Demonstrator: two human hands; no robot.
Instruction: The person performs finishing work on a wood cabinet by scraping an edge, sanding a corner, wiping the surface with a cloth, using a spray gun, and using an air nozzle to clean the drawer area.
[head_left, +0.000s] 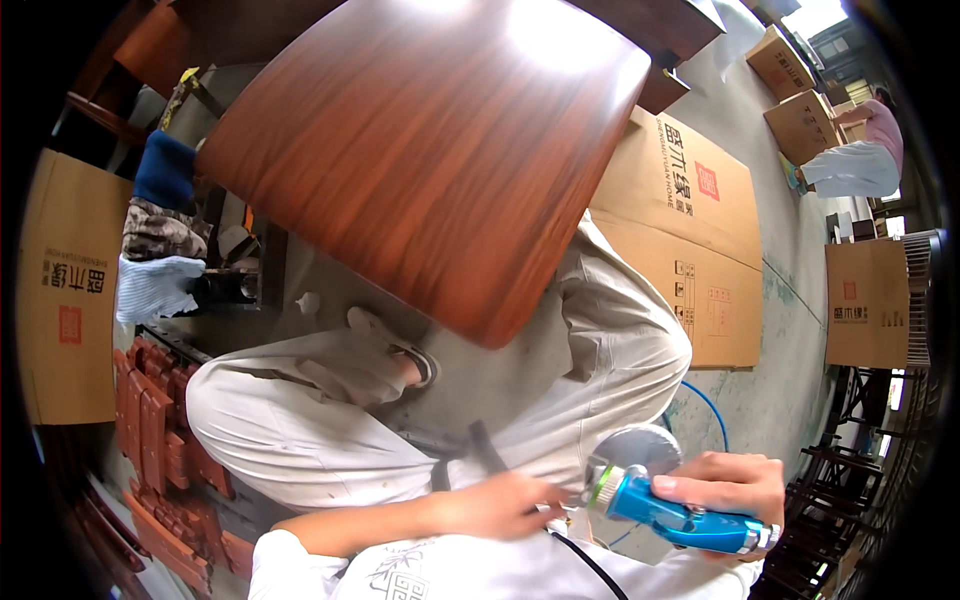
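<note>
My right hand [728, 490] is wrapped round a blue air sander [690, 520] with a green ring. It is held tilted, its round grey pad [645, 450] turned up and away from me. My left hand [503, 503] is just left of the tool's head, fingers bent together at the pad's near edge. What they pinch is too small and blurred to make out. A black hose [590, 565] runs below the tool. In front of my knees lies a glossy red-brown wooden panel [430, 150] with rounded corners, and neither hand touches it.
Flattened cardboard [725, 260] lies right of the panel. Folded cloths [160, 260] rest on a stand at the left, above stacked reddish wooden pieces [155, 420]. A blue air line [712, 405] crosses the floor. Another person [860, 155] bends over cartons at the far right.
</note>
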